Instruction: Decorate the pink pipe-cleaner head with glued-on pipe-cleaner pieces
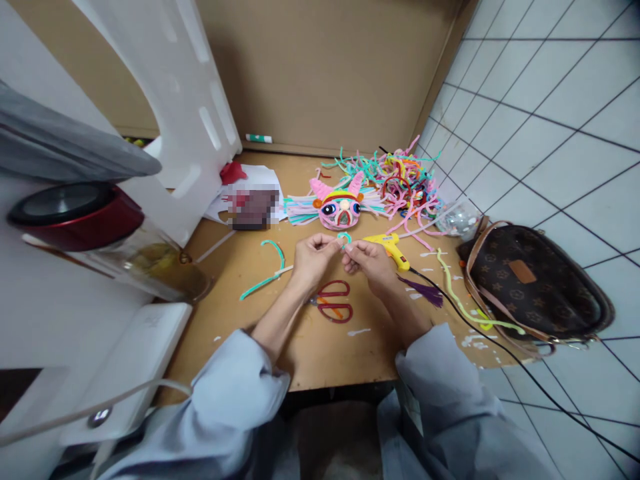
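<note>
Between my two hands a short teal pipe cleaner (pixel 345 236) is bent into a small loop. My left hand (pixel 317 253) pinches one side of it, and my right hand (pixel 367 259) pinches the other, fingertips nearly touching. Just beyond lies a pink pipe-cleaner animal head (pixel 340 212) with horns, big blue eyes and striped strands at both sides. Red-handled scissors (pixel 336 303) rest on the table below my hands. A yellow glue gun (pixel 393 249) lies right beside my right hand. Left of my left hand are bent teal pipe cleaners (pixel 263 285).
A tangled heap of coloured pipe cleaners (pixel 400 177) sits at the back right. A brown patterned handbag (pixel 540 280) stands at the right edge, with the black cord (pixel 460 320) running past it. At left are a glass bottle (pixel 150 267) and a white power bank (pixel 135 360). A purple tassel (pixel 425 291) lies nearby.
</note>
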`<state>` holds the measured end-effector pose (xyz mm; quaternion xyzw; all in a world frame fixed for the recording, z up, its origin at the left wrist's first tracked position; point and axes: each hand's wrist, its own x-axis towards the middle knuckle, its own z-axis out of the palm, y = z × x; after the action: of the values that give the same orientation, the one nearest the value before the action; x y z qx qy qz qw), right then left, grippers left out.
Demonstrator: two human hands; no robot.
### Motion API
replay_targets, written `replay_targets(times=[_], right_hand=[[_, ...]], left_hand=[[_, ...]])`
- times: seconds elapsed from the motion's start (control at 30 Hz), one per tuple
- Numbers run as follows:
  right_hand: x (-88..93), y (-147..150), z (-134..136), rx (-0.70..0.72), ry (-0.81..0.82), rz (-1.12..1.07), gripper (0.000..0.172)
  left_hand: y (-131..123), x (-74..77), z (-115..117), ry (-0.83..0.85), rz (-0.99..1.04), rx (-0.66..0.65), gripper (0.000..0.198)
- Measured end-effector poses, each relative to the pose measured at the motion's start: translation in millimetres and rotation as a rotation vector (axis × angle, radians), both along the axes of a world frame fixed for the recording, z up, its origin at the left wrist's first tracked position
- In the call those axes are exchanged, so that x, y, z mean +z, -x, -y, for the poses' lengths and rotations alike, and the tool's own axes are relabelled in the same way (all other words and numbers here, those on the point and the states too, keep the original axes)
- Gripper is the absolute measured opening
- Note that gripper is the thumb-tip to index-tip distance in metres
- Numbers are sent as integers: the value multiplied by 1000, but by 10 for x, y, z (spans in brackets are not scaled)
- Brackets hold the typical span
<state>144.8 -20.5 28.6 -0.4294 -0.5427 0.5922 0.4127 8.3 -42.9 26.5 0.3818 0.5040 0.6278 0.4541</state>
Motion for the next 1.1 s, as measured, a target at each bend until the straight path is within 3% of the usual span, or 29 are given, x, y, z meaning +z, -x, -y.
replay_targets(times=[0.43,0.87,1.0,1.1], right_hand=[[4,33,25,-35,-6,-15,45],[-66,63,16,22,-9,-86,49],[0,28,20,104,-2,-82,41],[10,-13,-7,47,8,-84,37]], left_hand=[[-3,-35,-5,20,58,-52,23],[-30,-25,20,-8,83,-60,43],[-15,-25,-4,-20,97,-39,41],[0,-27,-19,-24,107,-87,41]])
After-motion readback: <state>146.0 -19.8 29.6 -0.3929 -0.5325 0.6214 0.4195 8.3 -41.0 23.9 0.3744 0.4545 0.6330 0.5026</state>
